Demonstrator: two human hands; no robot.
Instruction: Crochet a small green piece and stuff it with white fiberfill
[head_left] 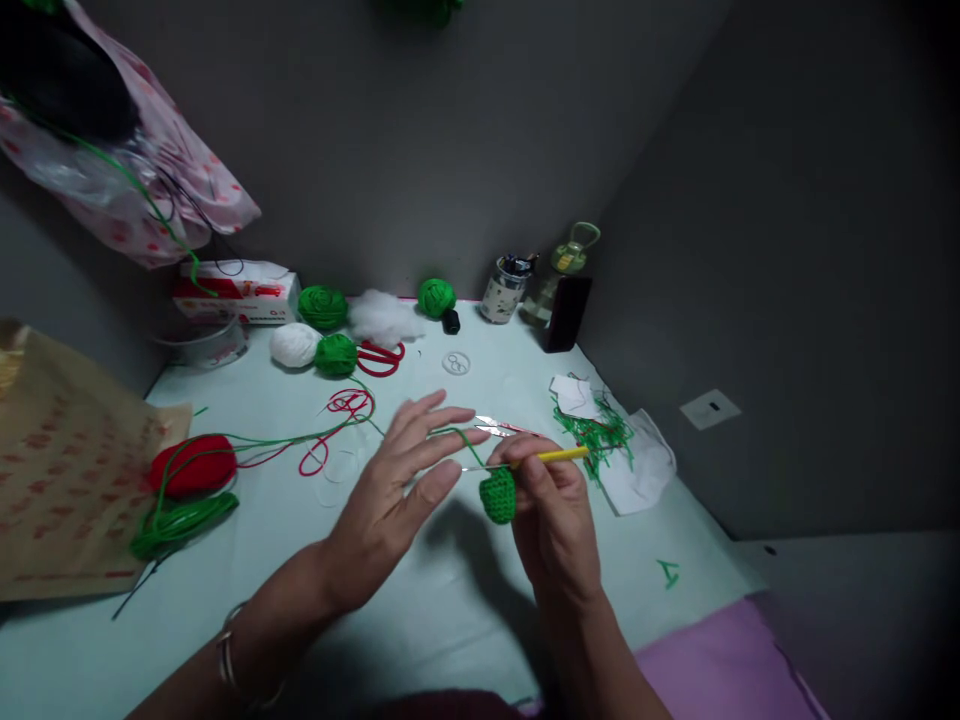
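Observation:
My right hand (551,500) is closed around a crochet hook with a yellow handle (566,455), its metal shaft pointing left. A small green crocheted piece (498,496) hangs at the hook beside my right fingers. Left of it, my left hand (412,470) has its fingers spread, with green yarn (466,438) running past them to the crocheted piece. The thumb of my left hand is near the hook's tip; whether they touch is unclear. Behind my hands lie scissors with silver blades (495,424).
Red yarn (196,465), green yarn balls (335,355), a white ball (295,345) and white stuffing (384,318) lie left and back. A paper bag (67,480) stands left. Toward the back right are a phone (568,315), a pen cup (502,292) and green scraps (607,435).

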